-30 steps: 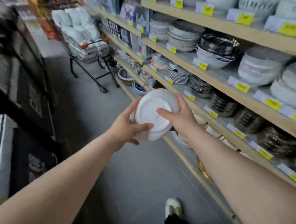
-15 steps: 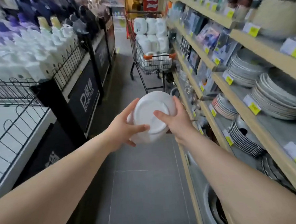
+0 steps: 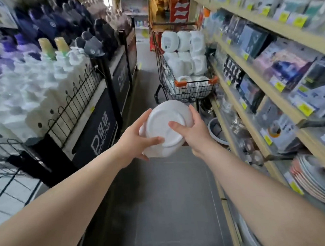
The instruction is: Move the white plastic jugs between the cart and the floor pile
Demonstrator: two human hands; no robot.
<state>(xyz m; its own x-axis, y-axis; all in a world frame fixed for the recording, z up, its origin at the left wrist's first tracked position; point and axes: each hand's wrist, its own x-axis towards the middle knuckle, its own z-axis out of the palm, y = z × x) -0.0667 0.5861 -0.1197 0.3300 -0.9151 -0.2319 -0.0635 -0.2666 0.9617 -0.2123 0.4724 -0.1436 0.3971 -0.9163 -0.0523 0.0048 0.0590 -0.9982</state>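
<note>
Store aisle ran ahead; both hands, left hand and right hand, gripped white bowl upside down at chest height, off the shelf, not yet in loaded cart

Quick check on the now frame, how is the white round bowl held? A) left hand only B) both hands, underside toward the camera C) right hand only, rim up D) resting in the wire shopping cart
B: the left hand and right hand grip opposite sides of the white round bowl, its foot ring facing the camera, short of the wire shopping cart.
</note>
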